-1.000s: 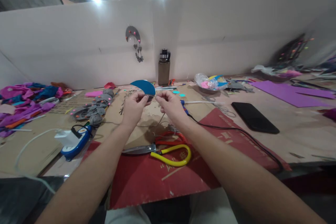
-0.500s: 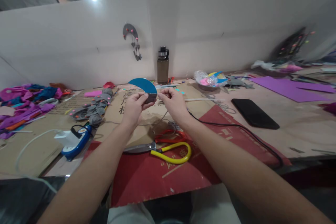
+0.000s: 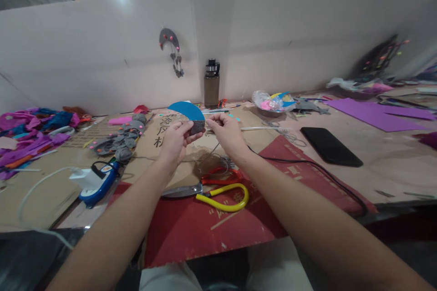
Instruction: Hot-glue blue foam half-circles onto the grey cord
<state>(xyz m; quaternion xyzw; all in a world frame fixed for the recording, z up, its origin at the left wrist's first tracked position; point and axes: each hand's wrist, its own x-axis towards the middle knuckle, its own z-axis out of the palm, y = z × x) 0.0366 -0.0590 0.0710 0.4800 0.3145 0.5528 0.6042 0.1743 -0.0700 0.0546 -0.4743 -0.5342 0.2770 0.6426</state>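
Head view: left fingers [image 3: 186,126] pinch blue crescent [image 3: 188,110]; right fingers [image 3: 215,120] beside it, grasp unclear. Scissors [image 3: 200,189] lie nearer, bottle [image 3: 211,90] behind, phone [image 3: 331,146] rightward on table [image 3: 392,163].

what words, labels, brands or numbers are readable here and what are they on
"冷风", then what looks like "机": middle brown cardboard.
Opening quotation mark "“": red board; the gold characters after it are partly covered by the scissors, unreadable.
Gold print farther right on that board: too blurred.
Printed lines, left cardboard: too small.
Sticker, blue power strip: too small.
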